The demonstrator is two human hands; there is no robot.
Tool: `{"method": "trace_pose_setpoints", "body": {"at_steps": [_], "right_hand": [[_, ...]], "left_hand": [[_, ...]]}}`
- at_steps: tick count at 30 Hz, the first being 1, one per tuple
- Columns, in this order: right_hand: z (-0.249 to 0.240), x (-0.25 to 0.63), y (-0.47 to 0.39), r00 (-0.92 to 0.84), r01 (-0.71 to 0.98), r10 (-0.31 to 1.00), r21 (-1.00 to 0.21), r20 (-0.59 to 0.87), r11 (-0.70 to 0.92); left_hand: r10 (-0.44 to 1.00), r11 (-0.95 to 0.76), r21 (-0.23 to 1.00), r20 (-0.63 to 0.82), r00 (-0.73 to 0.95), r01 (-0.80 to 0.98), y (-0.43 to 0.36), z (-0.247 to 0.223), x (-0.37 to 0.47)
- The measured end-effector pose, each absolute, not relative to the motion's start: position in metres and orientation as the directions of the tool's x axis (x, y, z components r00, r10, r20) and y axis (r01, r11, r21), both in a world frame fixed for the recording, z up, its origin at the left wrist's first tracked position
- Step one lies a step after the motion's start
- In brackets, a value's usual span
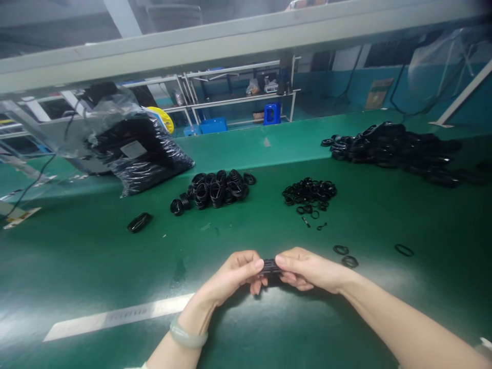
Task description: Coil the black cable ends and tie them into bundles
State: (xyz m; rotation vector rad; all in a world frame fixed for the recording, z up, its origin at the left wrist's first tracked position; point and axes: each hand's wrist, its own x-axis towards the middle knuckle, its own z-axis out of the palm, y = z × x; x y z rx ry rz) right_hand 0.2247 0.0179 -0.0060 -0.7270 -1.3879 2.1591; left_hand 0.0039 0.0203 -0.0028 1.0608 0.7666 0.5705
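Note:
Between my two hands, just above the green table, is a small bundle of black rings [270, 267], seen edge-on. My left hand [243, 270] pinches its left end, thumb on top and fingers curled below. The other end is gripped the same way by my right hand [302, 267]. Fingertips hide both ends of the bundle. Right of my right hand lie a couple of loose black rings [349, 262] and a single thin black ring [404, 250]. Beyond my hands sits a heap of small black rings [310, 191].
Stacked black ring bundles [216, 189] stand at centre left, with one bundle [139, 222] apart. A clear plastic bag of black items [142, 148] rests at back left. A larger black pile [400, 148] lies at back right. A pale strip [119, 316] crosses the green table [96, 271].

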Motion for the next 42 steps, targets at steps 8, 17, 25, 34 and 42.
{"method": "trace_pose_setpoints", "body": {"at_steps": [8,17,25,34,42], "right_hand": [[-0.006,0.234,0.018,-0.817,0.058,0.538,-0.958,-0.207,-0.280],[-0.005,0.224,0.017,-0.665,0.112,0.739,-0.993,-0.104,-0.039],[-0.015,0.218,0.014,-0.586,0.172,0.794,-0.982,-0.162,-0.073],[-0.008,0.213,0.013,-0.520,0.010,0.845,-0.990,-0.127,-0.143],[-0.010,0.210,0.015,-0.385,-0.094,0.922,-0.993,-0.026,-0.067]], "left_hand": [[0.635,0.487,0.874,-0.346,0.691,-0.010,0.018,0.000,0.000],[0.629,0.456,0.890,-0.328,0.705,0.007,0.013,-0.006,0.010],[0.636,0.462,0.886,-0.355,0.685,0.029,0.011,-0.008,0.010],[0.620,0.443,0.896,-0.269,0.737,-0.046,0.008,-0.005,0.015],[0.744,0.358,0.922,-0.183,0.643,-0.151,0.010,-0.003,0.018]]}}
